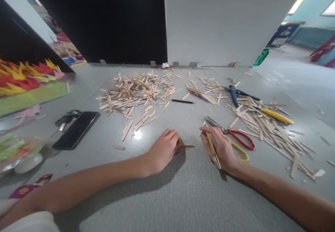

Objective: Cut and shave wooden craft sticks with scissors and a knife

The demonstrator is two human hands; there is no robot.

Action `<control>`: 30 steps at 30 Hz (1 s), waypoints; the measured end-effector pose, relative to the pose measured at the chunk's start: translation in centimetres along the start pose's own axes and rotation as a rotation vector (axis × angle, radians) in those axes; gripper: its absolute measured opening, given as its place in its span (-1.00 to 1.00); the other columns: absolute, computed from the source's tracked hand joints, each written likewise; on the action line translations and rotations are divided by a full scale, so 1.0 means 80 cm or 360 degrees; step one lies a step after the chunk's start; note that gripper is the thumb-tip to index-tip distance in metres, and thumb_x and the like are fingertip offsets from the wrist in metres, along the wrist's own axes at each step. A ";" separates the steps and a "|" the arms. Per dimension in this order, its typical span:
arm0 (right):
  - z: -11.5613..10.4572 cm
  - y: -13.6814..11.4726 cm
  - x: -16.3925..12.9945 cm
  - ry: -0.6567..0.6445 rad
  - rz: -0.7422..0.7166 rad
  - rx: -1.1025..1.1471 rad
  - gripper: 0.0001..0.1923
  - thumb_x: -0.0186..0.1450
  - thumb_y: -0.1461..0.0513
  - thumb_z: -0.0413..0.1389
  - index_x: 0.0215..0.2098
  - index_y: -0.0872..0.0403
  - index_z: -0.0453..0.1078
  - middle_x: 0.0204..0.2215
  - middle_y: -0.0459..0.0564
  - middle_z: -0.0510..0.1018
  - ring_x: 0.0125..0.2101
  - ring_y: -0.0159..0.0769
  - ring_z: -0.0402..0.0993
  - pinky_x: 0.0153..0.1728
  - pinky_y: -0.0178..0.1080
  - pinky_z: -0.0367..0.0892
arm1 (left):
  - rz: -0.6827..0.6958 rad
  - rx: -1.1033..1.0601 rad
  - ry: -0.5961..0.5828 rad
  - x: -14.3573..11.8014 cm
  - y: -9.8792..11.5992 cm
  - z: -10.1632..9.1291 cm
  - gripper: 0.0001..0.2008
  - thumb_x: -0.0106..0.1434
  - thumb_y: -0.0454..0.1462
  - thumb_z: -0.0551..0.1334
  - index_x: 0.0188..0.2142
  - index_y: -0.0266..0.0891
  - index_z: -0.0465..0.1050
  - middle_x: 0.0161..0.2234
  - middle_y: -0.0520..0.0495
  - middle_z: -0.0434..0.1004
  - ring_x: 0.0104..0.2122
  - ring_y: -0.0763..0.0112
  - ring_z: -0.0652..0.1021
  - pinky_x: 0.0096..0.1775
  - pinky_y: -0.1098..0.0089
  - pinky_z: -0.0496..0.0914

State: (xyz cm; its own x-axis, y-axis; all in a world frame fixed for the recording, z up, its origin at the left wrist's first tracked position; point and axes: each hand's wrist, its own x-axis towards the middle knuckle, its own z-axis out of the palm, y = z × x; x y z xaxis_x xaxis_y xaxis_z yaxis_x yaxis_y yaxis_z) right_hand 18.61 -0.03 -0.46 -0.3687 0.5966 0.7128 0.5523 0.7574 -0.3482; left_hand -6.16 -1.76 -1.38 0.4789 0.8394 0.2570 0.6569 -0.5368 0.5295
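My left hand (164,150) rests on the grey table (183,190) with its fingers curled down on a small wooden stick piece (187,146) that pokes out to the right. My right hand (221,147) lies a little to the right of it, gripping a thin yellow pencil-like tool (212,147) that runs from fingertips back past the wrist. Red-and-yellow-handled scissors (237,139) lie just beyond my right hand, touching or nearly touching it.
Heaps of wooden craft sticks lie at centre-left (133,92) and right (264,123). Blue pliers (237,95), a yellow-handled tool (277,116) and a black pen (182,101) lie among them. A black phone (76,129) and keys (66,118) sit left. A white board (225,22) stands behind.
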 end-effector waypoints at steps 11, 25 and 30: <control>0.002 0.006 -0.007 -0.0067 0.0094 -0.0051 -0.83 0.52 0.31 0.08 0.01 -0.01 0.46 -0.32 -0.05 0.68 -0.35 -0.22 0.65 -0.27 -0.22 0.52 | -0.0203 -0.0804 0.0311 0.003 0.080 -0.113 -0.90 0.53 -0.27 0.17 -0.18 -0.18 0.40 -0.50 0.14 0.45 -0.59 0.57 0.40 -0.53 0.55 0.30; 0.001 0.001 -0.002 -0.0059 0.0055 -0.0035 -0.82 0.50 0.34 0.09 0.01 0.02 0.46 -0.34 -0.04 0.68 -0.35 -0.23 0.66 -0.29 -0.24 0.54 | 0.0117 -0.0810 0.0711 -0.003 0.087 -0.118 -0.87 0.47 -0.43 0.28 -0.16 -0.19 0.57 -0.36 0.09 0.56 -0.44 0.59 0.56 -0.42 0.59 0.48; -0.001 0.001 -0.001 -0.0104 0.0096 -0.0003 -0.82 0.50 0.33 0.07 -0.03 0.02 0.48 -0.35 -0.03 0.68 -0.36 -0.21 0.67 -0.27 -0.21 0.56 | 0.0136 -0.0855 0.0755 -0.006 0.085 -0.115 -0.82 0.45 -0.47 0.29 -0.07 -0.18 0.55 -0.29 0.09 0.61 -0.39 0.58 0.64 -0.36 0.58 0.56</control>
State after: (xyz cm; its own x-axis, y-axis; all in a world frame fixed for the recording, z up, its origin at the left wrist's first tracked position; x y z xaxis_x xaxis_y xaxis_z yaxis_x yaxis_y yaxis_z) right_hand 18.71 -0.05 -0.51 -0.3828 0.6570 0.6495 0.5761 0.7194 -0.3881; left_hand -7.29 -5.04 9.57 0.1310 0.8080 0.5744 0.1925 -0.5891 0.7848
